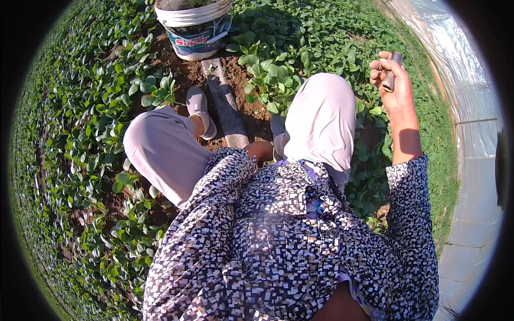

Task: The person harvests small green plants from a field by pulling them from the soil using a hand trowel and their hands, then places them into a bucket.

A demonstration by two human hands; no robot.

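My right hand point(399, 96) is raised at the right, above the green plants. Its fingers are closed around a short, dark, hollow-ended tube point(392, 75); the tube may be a tool's handle, but no other part of it shows. My left hand point(261, 151) is low between my knees, at the end of the patterned sleeve. Only a shaded bit of it shows, and its fingers are hidden. Leafy green plants point(276, 75) grow in front of my knees.
A white-rimmed bucket point(195, 40) with some plant matter inside stands ahead. A narrow board point(222, 99) lies on brown soil between my feet, beside my left shoe point(199, 104). Dense leafy rows point(80, 144) spread leftward. Plastic sheeting point(474, 176) rises along the right.
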